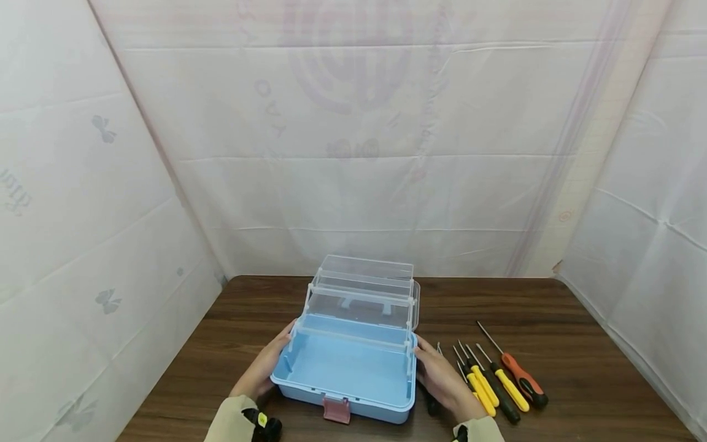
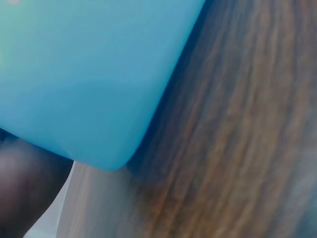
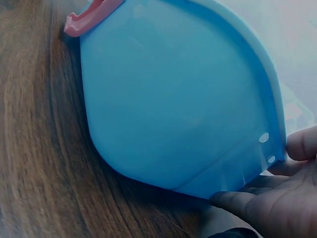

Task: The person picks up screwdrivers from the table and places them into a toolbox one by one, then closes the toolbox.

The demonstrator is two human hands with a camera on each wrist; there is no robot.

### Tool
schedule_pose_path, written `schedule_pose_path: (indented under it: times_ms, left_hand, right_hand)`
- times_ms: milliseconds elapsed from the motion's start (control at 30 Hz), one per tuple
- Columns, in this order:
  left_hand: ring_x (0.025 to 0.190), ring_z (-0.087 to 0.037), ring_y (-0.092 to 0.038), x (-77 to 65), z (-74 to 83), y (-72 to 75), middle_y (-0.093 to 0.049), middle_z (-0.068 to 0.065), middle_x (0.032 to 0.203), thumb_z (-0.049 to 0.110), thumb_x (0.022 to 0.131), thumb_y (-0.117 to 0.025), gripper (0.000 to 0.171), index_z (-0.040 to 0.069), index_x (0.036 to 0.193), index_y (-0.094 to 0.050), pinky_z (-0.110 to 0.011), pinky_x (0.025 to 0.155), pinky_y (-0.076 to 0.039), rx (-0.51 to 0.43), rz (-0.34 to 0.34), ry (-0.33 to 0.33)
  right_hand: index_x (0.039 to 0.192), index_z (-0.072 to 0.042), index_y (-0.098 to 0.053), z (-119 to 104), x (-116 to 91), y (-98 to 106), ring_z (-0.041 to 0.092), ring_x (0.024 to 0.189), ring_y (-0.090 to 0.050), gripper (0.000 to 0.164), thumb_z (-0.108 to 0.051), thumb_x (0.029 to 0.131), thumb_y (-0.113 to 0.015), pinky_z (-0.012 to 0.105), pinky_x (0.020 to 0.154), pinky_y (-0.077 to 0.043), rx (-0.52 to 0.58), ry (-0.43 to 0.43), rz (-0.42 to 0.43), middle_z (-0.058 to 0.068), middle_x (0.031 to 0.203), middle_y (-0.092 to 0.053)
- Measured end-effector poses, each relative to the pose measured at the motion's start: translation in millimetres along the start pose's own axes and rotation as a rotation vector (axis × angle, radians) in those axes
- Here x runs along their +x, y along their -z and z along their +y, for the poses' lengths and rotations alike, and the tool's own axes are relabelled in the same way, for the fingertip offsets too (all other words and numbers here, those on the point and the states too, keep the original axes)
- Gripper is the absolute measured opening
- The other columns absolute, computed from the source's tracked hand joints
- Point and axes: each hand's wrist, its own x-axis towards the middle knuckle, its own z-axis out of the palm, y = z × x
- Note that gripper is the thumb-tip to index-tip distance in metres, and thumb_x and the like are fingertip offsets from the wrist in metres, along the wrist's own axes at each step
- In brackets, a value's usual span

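Centrally placed box (image 1: 353,374): pale-blue moulded plastic with smooth walls and rounded corners, open, at the near side of the table; whether its base meets the wood, I cannot tell.
Clear panels (image 1: 366,267): see-through, raised behind the tub in tiers, with slim arms at the sides.
Latch (image 1: 336,410): pink, blocky, midway along the front wall.
Left hand (image 1: 264,366): grasping the box by its left side, towards the back.
Right hand (image 1: 444,376): grasping the rear right corner, thumb at the rim, a fingertip against the lower edge.
Sleeves (image 1: 227,422): beige, dark straps at the wrists.
Screwdrivers (image 1: 512,390): close together right of the box, thin metal shafts, handles yellow or black.
Orange-and-black screwdriver (image 1: 517,368): outermost, its grip thick and rounded.
Table (image 1: 558,331): dark brown, streaked woodgrain.
Sheets (image 1: 375,196): whitish, creased, faintly printed, behind and at both sides.
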Motion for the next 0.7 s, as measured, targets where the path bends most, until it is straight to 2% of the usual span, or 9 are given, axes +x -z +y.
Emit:
schedule_pose_path:
  times_ms: [267,433,700]
  left_hand:
    - [0.145,-0.047,-0.007,-6.5,2.0,-10.2,-0.004,-0.019,0.161,0.034,0.105,-0.023,0.054,0.021,0.156,-0.011,-0.065,0.112,-0.016,-0.014,0.003,-0.002]
    - [0.145,-0.046,-0.004,-10.8,3.2,-16.5,-0.002,-0.018,0.161,0.035,0.105,-0.022,0.055,0.019,0.156,-0.009,-0.064,0.113,-0.013,-0.030,0.002,0.002]
    - [0.146,-0.046,-0.003,-15.5,1.9,-25.2,-0.001,-0.019,0.161,0.032,0.105,-0.021,0.055,0.016,0.156,-0.008,-0.064,0.114,-0.012,-0.054,-0.005,-0.028]
  right_hand:
    - [0.152,0.002,-0.013,-5.9,-1.2,4.6,0.046,0.145,-0.003,0.054,-0.014,0.103,-0.028,0.064,0.113,-0.010,-0.047,-0.039,0.038,0.028,0.158,-0.007]
    - [0.152,0.001,-0.015,-7.1,-0.4,9.9,0.046,0.145,-0.005,0.053,-0.015,0.103,-0.028,0.064,0.113,-0.012,-0.059,-0.052,0.034,0.027,0.158,-0.008]
    - [0.152,0.001,-0.018,-8.7,-2.0,15.4,0.045,0.146,-0.007,0.053,-0.014,0.102,-0.031,0.065,0.113,-0.013,-0.053,-0.043,0.018,0.026,0.158,-0.010]
